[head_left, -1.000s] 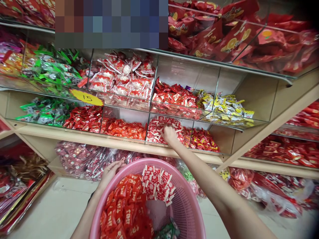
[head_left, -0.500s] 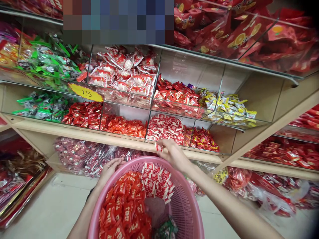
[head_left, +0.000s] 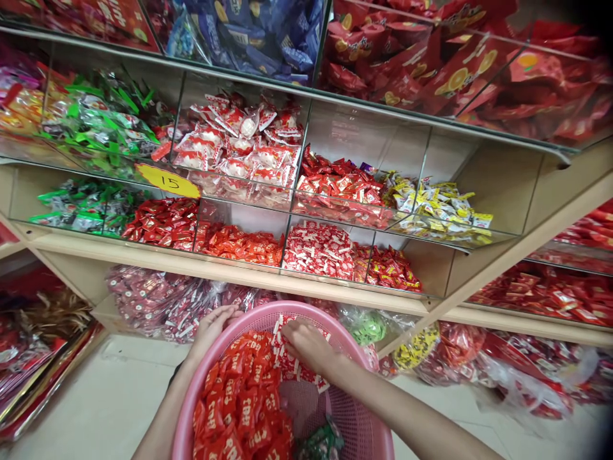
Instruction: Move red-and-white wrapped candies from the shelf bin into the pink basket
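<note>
Where red packets (head_left: 239, 399) lie, the pink basket (head_left: 354, 433) is perforated.

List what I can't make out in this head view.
In the head view:
Pink basket: near rim cut off by the bottom edge.
Green packets inside: cut off by the same edge.
Right hand: fingertips hidden beneath it; grip unclear.
Basket's red-and-white packets: partly hidden by that hand.

Pale tiled floor (head_left: 129, 374); light-wood shelving (head_left: 230, 273), slanted in view, fronted by clear panels (head_left: 342, 212)
</note>
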Demonstrator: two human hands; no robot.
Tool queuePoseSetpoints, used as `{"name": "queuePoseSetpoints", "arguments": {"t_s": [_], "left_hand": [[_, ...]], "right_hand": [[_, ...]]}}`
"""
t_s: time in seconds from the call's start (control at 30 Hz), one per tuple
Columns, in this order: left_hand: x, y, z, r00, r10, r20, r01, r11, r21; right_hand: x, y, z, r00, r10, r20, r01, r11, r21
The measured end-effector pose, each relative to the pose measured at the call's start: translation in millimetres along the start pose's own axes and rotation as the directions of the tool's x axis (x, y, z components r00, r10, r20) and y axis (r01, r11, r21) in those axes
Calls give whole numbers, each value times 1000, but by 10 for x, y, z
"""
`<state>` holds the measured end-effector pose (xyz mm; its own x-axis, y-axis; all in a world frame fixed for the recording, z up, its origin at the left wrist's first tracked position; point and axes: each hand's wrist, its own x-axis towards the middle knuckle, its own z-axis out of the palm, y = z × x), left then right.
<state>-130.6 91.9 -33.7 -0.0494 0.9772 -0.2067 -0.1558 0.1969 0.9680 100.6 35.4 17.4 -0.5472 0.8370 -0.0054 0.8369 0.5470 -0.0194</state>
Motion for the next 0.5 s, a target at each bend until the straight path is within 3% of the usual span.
{"name": "queuePoseSetpoints", "arguments": {"t_s": [0.2,0.5], "left_hand": [[-2,3,-7,1000,-1,6,1,1000,-13],[-12,8,6,1000,-5,-3,5,999,-32]], "right_hand": [[65,-37,129,1000,8,-12,-9,997,-78],[65,46,284,997,44,-58,-48,997,-65]]}}
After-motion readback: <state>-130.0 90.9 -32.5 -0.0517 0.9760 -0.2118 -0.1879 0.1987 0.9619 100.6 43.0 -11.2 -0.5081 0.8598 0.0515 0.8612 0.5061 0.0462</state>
